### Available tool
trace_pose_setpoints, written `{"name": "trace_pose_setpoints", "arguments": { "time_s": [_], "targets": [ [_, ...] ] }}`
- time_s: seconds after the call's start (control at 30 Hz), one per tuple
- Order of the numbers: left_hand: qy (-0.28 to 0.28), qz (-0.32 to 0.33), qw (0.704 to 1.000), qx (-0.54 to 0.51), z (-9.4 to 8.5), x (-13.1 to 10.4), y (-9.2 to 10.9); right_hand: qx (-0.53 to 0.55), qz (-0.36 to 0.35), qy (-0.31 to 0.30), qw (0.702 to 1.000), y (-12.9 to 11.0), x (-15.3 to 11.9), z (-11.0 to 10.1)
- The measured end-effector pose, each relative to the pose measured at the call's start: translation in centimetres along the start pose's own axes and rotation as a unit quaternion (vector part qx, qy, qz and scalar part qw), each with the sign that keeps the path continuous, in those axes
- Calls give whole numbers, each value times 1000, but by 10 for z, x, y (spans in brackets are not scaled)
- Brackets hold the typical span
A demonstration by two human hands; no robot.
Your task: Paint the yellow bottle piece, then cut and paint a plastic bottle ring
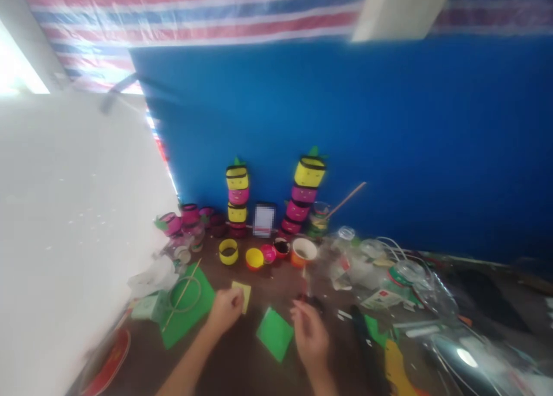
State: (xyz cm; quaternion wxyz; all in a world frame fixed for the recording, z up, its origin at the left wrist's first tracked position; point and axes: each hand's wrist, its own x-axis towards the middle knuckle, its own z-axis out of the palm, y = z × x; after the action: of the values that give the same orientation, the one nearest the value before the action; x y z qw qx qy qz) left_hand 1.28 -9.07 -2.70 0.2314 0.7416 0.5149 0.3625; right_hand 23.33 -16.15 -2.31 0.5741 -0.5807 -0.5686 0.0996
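Observation:
My left hand (225, 311) is closed with its fingers curled in, beside a small yellow sheet (246, 295); whether it grips the sheet or something tiny is hidden. My right hand (311, 330) has its fingers bent and the tips brought together, just right of a green square sheet (275, 334) lying on the table. What those fingertips hold, if anything, is too blurred to make out. Beyond the hands sit a yellow cup with a dark rim (228, 251), a plain yellow cup (254, 259) and a small pink lid-like piece (268, 254).
Two stacks of yellow and pink face cups, one left (237, 195) and one right (303, 194), stand against the blue wall (268, 114). A green sheet (190, 318) with a ring and stick lies left. Clear plastic containers (406, 272) and a yellow-handled tool (394, 364) crowd the right.

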Motion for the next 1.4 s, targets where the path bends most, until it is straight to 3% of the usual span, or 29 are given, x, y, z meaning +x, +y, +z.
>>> {"name": "trace_pose_setpoints", "arguments": {
  "time_s": [0.1, 0.23, 0.37, 0.5, 0.67, 0.83, 1.0, 1.2, 1.3, 1.4],
  "targets": [
    [9, -4, 1000, -10, 13, 0, -3, 25, 38, -15, 999, -7, 8, -10],
    [23, -5, 1000, -16, 13, -7, -8, 81, 115, -39, 989, -8, 29, -31],
    [48, -2, 999, -21, 8, -8, -7, 114, 151, 15, 982, -6, 55, -45],
    [69, 9, 996, -48, 11, -9, -7, 83, 159, 48, 983, -11, 85, -43],
    [77, 8, 995, -61, 10, -11, -6, 26, 160, 14, 987, -10, 117, -34],
    [83, -5, 994, -68, 7, -9, -3, -25, 175, -7, 984, -8, 127, -34],
    [80, -8, 995, -64, 9, -9, -2, -90, 146, 6, 985, -14, 136, -40],
    [66, -15, 996, -66, 11, -13, -8, -138, 88, -61, 985, -21, 147, -47],
    [69, -18, 996, -57, 12, -13, -10, -162, -2, -120, 979, -26, 136, -51],
    [71, -3, 996, -49, 13, -13, -11, -186, -104, -129, 968, -28, 120, -55]
  ]
}}
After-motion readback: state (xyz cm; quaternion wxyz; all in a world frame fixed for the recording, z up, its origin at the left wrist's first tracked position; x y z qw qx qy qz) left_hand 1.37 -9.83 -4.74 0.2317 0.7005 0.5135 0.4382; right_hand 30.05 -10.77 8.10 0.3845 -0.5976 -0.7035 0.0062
